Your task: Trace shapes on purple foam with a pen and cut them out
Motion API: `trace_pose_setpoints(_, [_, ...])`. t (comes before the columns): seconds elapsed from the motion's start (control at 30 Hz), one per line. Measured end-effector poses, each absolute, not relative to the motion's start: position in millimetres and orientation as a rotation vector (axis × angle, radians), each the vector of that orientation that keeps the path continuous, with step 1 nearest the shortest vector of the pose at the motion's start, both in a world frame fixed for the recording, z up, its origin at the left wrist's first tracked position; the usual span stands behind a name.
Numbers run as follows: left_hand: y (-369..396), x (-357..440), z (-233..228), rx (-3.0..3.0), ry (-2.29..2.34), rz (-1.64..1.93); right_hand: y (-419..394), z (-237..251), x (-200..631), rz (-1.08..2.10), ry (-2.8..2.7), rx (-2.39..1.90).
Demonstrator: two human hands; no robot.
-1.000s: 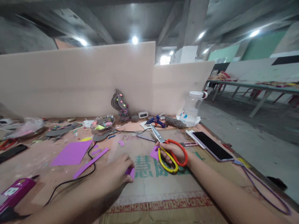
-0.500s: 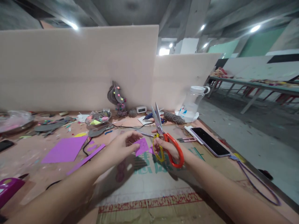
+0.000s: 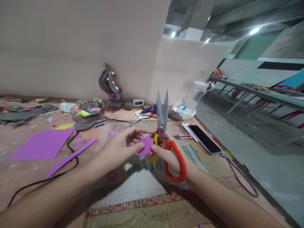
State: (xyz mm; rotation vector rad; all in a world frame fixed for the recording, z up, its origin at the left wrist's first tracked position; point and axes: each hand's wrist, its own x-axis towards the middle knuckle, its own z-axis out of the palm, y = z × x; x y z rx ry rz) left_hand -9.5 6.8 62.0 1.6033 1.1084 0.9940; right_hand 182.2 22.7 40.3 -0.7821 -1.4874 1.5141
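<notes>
Holding a small purple foam piece (image 3: pixel 145 145) just beside the scissors (image 3: pixel 163 133), above the cardboard (image 3: pixel 152 193).
My left hand (image 3: pixel 120 148) pinches the piece between thumb and fingertips; my right hand (image 3: pixel 166 155) grips the scissor handles, blades slightly parted, pointing up.

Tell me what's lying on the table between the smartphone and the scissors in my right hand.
In the head view, a small pink-handled thread snipper lies on the cardboard between the scissors in the right hand and the smartphone.
</notes>
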Motion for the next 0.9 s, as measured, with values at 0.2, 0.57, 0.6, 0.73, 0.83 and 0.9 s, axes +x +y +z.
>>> trace_pose_setpoints(0.2, [1.3, -12.9, 59.1, 1.773, 1.264, 0.748, 17.8, 49.7, 184.6, 1.395, -1.541, -0.773])
trace_pose_setpoints(0.57, [5.1, -30.1, 65.6, 1.664, 1.303, 1.353, 3.3, 20.5, 183.5, 1.670, -1.727, -0.692])
trace_pose_setpoints(0.6, [4.7, -29.4, 65.4, 1.676, 1.322, 1.355, 2.3, 19.2, 182.6, 1.688, -1.734, -0.678])
trace_pose_setpoints(0.73, [3.1, -27.1, 66.2, 1.695, 1.294, 1.417, -0.3, 20.5, 182.1, 1.697, -1.748, -0.651])
trace_pose_setpoints(0.83, [3.2, -27.2, 65.4, 1.675, 1.279, 1.453, -2.3, 22.9, 182.9, 1.680, -1.752, -0.660])
trace_pose_setpoints(0.9, [3.1, -26.7, 62.9, 1.665, 1.299, 1.438, -3.6, 22.8, 183.1, 1.663, -1.768, -0.677])
